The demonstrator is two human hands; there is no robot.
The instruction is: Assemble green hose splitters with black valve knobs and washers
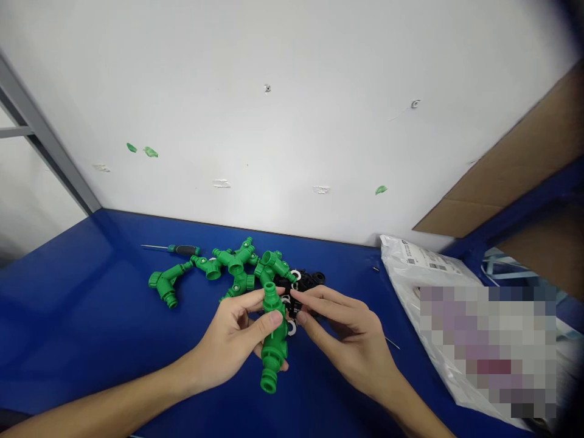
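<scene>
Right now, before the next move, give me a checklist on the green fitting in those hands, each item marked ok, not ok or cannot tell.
1. Grip: the left hand has its fingers around the middle of the green plastic hose fitting: ok.
2. Contact: whether the right hand touches the fitting: cannot tell.
3. Fitting joints: whether they are tight: cannot tell.
4. Small parts: the black plastic parts and white rings lie mixed in one heap, not sorted: not ok.
5. Screwdriver: the screwdriver lies on the blue bench top, beyond the other green fittings and away from the hands: ok.
</scene>
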